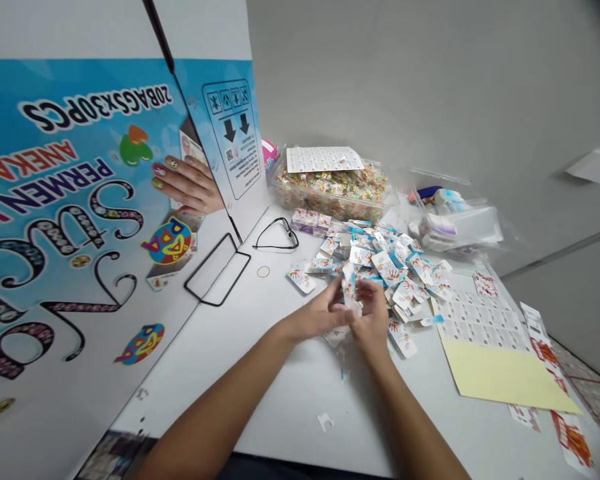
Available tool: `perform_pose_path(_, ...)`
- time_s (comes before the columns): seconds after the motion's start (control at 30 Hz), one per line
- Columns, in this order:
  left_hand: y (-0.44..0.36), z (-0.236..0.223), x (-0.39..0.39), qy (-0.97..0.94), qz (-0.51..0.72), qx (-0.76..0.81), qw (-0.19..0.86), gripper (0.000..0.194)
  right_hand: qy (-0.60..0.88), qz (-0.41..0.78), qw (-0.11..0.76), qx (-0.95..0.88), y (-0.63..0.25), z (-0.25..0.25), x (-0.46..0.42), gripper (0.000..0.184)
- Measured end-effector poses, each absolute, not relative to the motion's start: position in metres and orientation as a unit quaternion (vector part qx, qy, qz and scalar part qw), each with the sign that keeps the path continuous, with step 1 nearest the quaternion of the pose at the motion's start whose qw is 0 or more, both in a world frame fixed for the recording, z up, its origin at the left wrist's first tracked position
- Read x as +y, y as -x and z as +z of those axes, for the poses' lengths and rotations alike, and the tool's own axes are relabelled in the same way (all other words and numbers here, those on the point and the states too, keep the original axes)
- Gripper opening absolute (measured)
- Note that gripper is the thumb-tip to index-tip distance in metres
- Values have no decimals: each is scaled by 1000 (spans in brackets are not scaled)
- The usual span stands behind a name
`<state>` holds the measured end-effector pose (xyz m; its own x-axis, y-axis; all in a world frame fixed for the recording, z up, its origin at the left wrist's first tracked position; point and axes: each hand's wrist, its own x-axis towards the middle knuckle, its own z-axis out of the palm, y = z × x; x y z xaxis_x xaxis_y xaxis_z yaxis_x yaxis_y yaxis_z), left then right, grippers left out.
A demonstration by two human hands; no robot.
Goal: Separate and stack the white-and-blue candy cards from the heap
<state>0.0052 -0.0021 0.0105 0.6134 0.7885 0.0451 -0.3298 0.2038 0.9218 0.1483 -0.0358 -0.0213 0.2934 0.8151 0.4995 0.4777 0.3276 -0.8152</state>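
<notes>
Both hands meet over the white table, holding one small blue-and-white printed packet [349, 285] upright between them. My left hand [325, 312] is closed on its left side, fingers bent. On the other side my right hand [373, 313] pinches the same packet, its fingers partly behind it. Just beyond the hands spreads a loose pile of similar small packets [385, 263], printed with a picture of a hand. Another whitish packet or scrap [336, 335] lies under the hands, mostly covered.
A large printed carton [105, 220] walls off the left. Behind the pile stand a clear tub of colourful small pieces [330, 190] and a plastic bag [460, 223]. Glasses [277, 235], a rubber band [263, 271], a yellow sheet [505, 373] and paper scraps [325, 421] lie on the table [280, 407].
</notes>
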Motion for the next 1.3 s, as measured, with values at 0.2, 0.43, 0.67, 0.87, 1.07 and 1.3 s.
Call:
perform_pose_path(0.2,-9,-3,-1,-452,375,373,718,53,468,148,450,-746,-145,-13,-42,32)
perform_pose_path(0.43,1,5,0,-652,231,360,626,36,532,312,522,-590,-155,-10,-38,18)
perform_pose_path(0.67,1,21,-14,-787,256,359,433,16,517,236,460,-682,-160,10,-42,20)
perform_pose_path(0.87,-2,19,-17,-822,226,377,363,20,544,181,450,-685,-159,5,-44,11)
perform_pose_path(1.07,-5,11,-14,-853,179,405,277,23,589,174,412,-673,-158,2,-42,12)
perform_pose_path(1.3,-5,12,-14,-857,157,430,235,26,612,213,429,-629,-155,4,-46,15)
